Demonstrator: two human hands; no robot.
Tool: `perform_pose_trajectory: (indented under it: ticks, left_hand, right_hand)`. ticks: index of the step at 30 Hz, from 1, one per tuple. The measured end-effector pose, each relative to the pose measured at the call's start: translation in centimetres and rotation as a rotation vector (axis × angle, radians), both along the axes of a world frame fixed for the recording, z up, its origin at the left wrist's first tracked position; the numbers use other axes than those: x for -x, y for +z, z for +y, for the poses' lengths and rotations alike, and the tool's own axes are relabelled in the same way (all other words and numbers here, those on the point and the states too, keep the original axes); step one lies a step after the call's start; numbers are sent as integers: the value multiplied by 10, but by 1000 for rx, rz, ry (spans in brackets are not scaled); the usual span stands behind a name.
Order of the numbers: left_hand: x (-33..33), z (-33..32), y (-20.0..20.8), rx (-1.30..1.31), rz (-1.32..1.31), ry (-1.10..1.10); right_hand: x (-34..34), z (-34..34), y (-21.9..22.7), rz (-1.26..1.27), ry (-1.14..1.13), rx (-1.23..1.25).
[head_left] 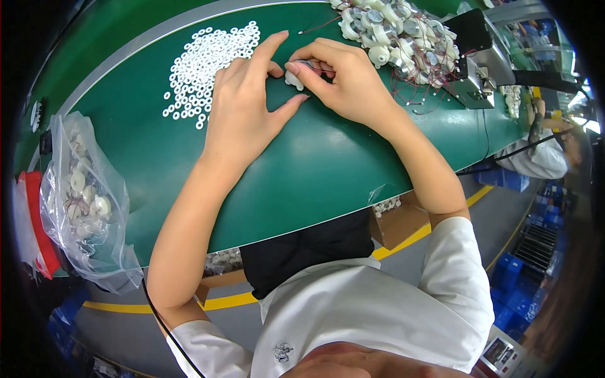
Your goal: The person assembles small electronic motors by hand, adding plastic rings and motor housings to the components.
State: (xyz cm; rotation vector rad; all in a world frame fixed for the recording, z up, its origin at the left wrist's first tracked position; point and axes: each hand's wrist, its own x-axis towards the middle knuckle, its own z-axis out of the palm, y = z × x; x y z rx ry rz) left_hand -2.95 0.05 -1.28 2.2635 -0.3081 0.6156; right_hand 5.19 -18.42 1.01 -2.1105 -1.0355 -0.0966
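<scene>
Between the thumb and fingers of my right hand (337,72) is a small white plastic part with thin wires (294,80), held just above the green table. My left hand (246,94) is beside it, thumb and forefinger spread apart, and nothing shows in its grasp. Past the left hand's fingers lies a loose spread of small white rings (200,63). Beyond my right hand stands a heap of white plastic parts with round metal faces and red and dark wires (403,38). My right fingers cover much of the held part.
A clear plastic bag of similar white parts (85,201) hangs at the table's left edge. A metal box-shaped device (479,82) stands at the right. Below the front edge is an open cardboard box (400,223). Another person (542,151) is at the far right.
</scene>
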Motion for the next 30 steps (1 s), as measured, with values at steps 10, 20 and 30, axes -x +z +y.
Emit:
perform_pose_trajectory:
  ticks: [10, 20, 30]
  left_hand:
    - [4, 3, 10, -166, -13, -12]
    - [3, 17, 22, -163, 124, -194]
    - [0, 17, 23, -191, -6, -207]
  right_hand:
    - [4, -1, 2, -64, -12, 52]
    - [18, 5, 2, -263, -26, 109]
    - [20, 8, 2, -354, -22, 137]
